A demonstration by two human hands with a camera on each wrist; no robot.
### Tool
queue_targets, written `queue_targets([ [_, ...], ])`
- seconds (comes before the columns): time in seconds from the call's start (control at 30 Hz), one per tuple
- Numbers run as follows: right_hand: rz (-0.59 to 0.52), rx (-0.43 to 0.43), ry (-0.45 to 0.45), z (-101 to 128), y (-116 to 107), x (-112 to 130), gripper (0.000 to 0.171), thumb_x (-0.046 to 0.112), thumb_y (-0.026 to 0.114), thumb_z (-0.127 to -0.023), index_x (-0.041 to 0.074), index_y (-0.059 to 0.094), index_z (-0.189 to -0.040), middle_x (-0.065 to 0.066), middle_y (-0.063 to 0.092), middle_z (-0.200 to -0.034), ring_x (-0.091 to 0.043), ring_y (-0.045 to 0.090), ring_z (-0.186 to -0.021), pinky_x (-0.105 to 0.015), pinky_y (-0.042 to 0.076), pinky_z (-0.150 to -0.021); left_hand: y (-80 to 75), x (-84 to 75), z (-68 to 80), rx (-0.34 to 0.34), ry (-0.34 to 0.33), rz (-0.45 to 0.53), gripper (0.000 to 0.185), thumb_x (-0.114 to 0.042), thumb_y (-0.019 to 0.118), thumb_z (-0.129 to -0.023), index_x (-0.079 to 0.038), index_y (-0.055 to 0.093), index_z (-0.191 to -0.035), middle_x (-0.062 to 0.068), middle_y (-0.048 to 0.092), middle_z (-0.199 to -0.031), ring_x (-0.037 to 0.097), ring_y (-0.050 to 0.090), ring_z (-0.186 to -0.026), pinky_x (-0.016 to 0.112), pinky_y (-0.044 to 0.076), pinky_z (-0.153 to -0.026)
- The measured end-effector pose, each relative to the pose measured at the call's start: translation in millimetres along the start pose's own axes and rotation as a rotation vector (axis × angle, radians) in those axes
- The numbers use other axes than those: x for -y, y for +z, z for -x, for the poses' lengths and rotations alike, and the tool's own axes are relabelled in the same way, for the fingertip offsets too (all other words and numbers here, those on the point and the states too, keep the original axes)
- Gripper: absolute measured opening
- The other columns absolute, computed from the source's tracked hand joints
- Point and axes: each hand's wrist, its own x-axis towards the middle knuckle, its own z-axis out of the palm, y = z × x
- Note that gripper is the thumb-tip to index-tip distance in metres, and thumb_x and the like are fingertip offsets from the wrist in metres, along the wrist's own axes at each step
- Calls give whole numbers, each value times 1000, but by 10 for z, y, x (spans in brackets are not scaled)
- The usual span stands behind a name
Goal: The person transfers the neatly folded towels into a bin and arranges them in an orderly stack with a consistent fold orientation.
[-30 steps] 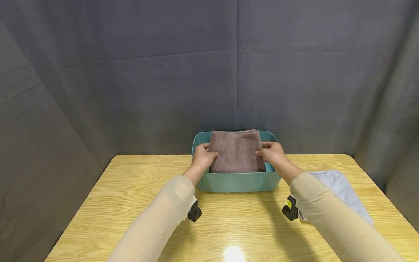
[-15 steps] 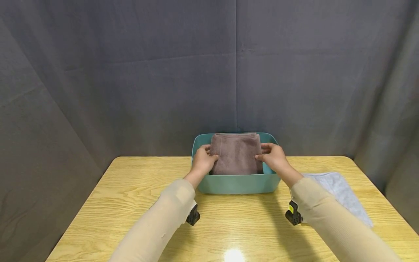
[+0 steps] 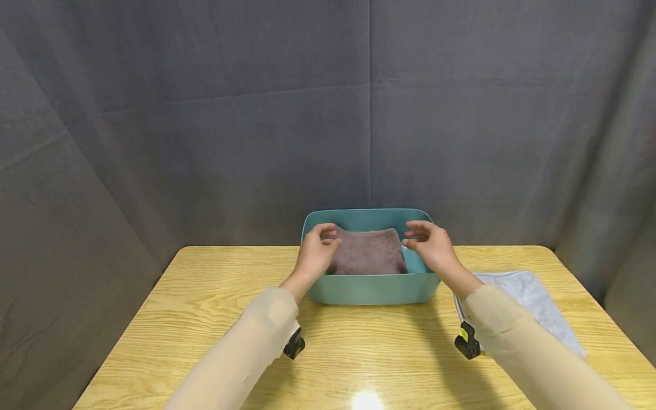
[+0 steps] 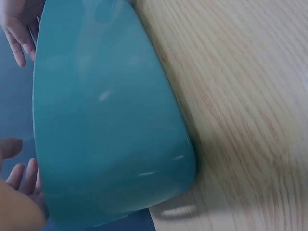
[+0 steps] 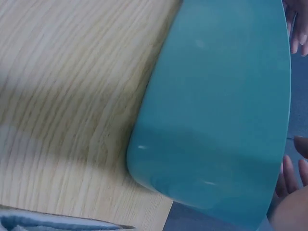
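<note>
The brown fuzzy rectangular cloth (image 3: 366, 256) is inside the teal glossy plastic bin (image 3: 374, 290), btwn L hand (image 3: 314, 253) and R hand (image 3: 434, 246), both w/ thumb and fingers parted, gripping nothing, and only head cam shows it, as wrist cams show the bin's smooth near wall (image 4: 106, 120) and wood-grain tabletop (image 4: 245, 96).

Beige sleeves (image 3: 233, 356) bear black wrist cameras (image 3: 470, 346).

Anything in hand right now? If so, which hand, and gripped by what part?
Nothing appears held. Right hand is open, clear of the brown cloth; left hand is open by its left edge, contact unclear.
</note>
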Motion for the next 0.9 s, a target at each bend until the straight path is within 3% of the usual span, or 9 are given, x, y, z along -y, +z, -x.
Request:
queue_targets([
  [0.13, 9, -12, -50, 44, -6, -12, 45, 6, 64, -96, 1, 52, -140, -23, 60, -127, -37, 58, -113, -43, 51, -92, 6, -4, 25, 13, 51, 37, 38, -7, 61, -98, 0, 55, -135, 15, 61, -126, 31, 59, -115, 39, 50, -95],
  [0.37, 1, -42, -115, 100, -52, -13, 41, 7, 63, -97, 3, 56, -137, -20, 63, -122, -34, 59, -108, -41, 51, -88, 27, -19, 72, 19, 77, 51, 36, -12, 62, -99, -5, 57, -134, 10, 63, -124, 27, 60, -114, 38, 50, -95],
  [0.9, 28, -32, -171, 323, -163, -46, 38, 9, 63, -98, 6, 58, -135, -17, 65, -120, -30, 61, -105, -30, 52, -78, 51, -140, 245, 89, 134, 107, 34, -10, 62, -99, -4, 58, -132, 13, 64, -123, 24, 60, -112, 36, 50, -95],
])
